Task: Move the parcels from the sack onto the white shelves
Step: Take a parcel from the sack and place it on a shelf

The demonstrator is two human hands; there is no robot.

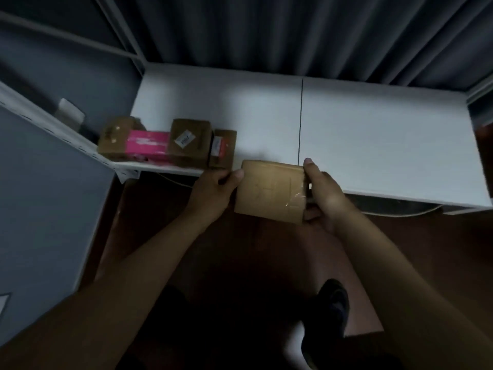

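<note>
Hands (269, 190) gripping one parcel (269, 192), four shelved (165, 144)

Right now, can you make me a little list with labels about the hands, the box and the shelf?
held parcel: plain brown cardboard box, at the shelf's front edge
left hand: grips the box's left side
right hand: grips the box's right side
white shelf: mostly bare on the right
already on shelf: row of four parcels at the left end, one a pink parcel
sack: not in view

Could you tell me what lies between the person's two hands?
In the head view, a brown cardboard parcel sits between the left hand and right hand, gripped by both.
</note>
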